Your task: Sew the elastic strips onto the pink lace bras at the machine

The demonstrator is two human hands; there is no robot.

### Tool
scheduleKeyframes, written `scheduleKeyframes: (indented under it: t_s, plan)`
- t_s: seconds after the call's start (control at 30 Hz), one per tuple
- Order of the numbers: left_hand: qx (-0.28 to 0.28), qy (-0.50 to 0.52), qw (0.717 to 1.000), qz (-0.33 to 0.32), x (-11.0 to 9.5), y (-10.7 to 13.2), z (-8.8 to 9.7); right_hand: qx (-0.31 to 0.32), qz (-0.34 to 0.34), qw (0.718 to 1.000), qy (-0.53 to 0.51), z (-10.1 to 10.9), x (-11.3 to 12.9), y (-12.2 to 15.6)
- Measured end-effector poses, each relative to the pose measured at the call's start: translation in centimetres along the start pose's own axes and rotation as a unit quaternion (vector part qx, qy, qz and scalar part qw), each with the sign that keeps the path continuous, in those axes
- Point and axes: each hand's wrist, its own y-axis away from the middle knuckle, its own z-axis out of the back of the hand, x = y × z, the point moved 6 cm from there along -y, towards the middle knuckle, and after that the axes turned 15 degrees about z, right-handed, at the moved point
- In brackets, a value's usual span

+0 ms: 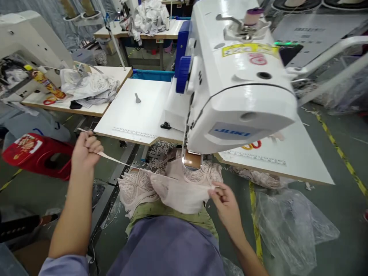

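My left hand point(87, 149) is closed in a fist around the end of a thin pale strap, raised to the left of the sewing machine. The strap point(115, 159) runs taut down to a pale pink lace bra point(181, 191) spread over my lap. On the other side, my right hand point(224, 197) pinches the edge of the bra's sheer band between thumb and fingers. Lace cups point(138, 188) show at the left, and more lace lies under the machine's head. The white sewing machine point(230, 99) stands right above the bra, its needle area partly hidden.
A white worktable point(138, 115) with a printed ruler extends left of the machine. A red plastic jug point(37, 155) stands left, near my forearm. Clear plastic bags point(290, 226) lie on the floor at right. Scissors with red and yellow handles point(251, 145) rest behind the machine head.
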Motion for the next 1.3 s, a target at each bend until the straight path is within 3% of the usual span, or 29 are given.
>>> scheduleKeyframes:
  t_s: [0.07, 0.1, 0.13, 0.17, 0.23, 0.3, 0.4, 0.5, 0.7, 0.97, 1.13, 1.23, 1.3]
  plan:
    - [0.01, -0.047, 0.998, 0.048, 4.7, 0.6, -1.5, -0.139, 0.031, 0.99, 0.012, 0.3, 0.7, -0.2]
    - [0.023, -0.077, 0.993, 0.082, 7.6, 1.1, -2.6, -0.137, 0.047, 0.989, 0.024, -0.4, 1.3, -0.5]
    - [0.038, -0.109, 0.987, 0.115, 10.6, 1.8, -3.9, -0.083, 0.058, 0.994, 0.031, -1.8, 2.1, -0.9]
    - [0.055, -0.139, 0.978, 0.148, 13.5, 2.6, -5.2, 0.009, 0.06, 0.998, 0.029, -3.7, 2.8, -1.3]
    - [0.095, -0.188, 0.958, 0.193, 18.0, 4.7, -7.7, 0.199, 0.043, 0.979, 0.004, -7.2, 4.2, -1.3]
    - [0.125, -0.218, 0.945, 0.208, 20.3, 6.5, -9.6, 0.272, 0.026, 0.962, -0.027, -8.8, 5.5, -1.4]
    - [0.163, -0.318, 0.918, 0.173, 20.3, 8.2, -11.8, 0.262, 0.017, 0.963, -0.065, -8.8, 6.9, -2.4]
    - [0.19, -0.437, 0.871, 0.117, 19.2, 8.6, -13.3, 0.274, 0.025, 0.96, -0.042, -8.0, 7.7, -3.1]
    - [0.232, -0.528, 0.813, 0.085, 19.0, 8.7, -14.3, 0.323, 0.054, 0.945, -0.014, -6.6, 8.7, -3.7]
    - [0.229, -0.551, 0.794, 0.118, 19.5, 8.4, -14.2, 0.325, 0.145, 0.932, 0.072, -6.8, 10.0, -3.5]
    - [0.232, -0.552, 0.79, 0.133, 19.5, 8.4, -14.2, 0.333, 0.073, 0.94, 0.011, -6.6, 9.5, -3.3]
    - [0.205, -0.584, 0.779, 0.104, 19.4, 8.3, -14.2, 0.349, 0.022, 0.936, -0.034, -6.9, 8.7, -3.0]
    - [0.194, -0.615, 0.761, 0.078, 19.4, 8.0, -14.3, 0.354, 0.026, 0.934, -0.034, -7.3, 8.2, -3.0]
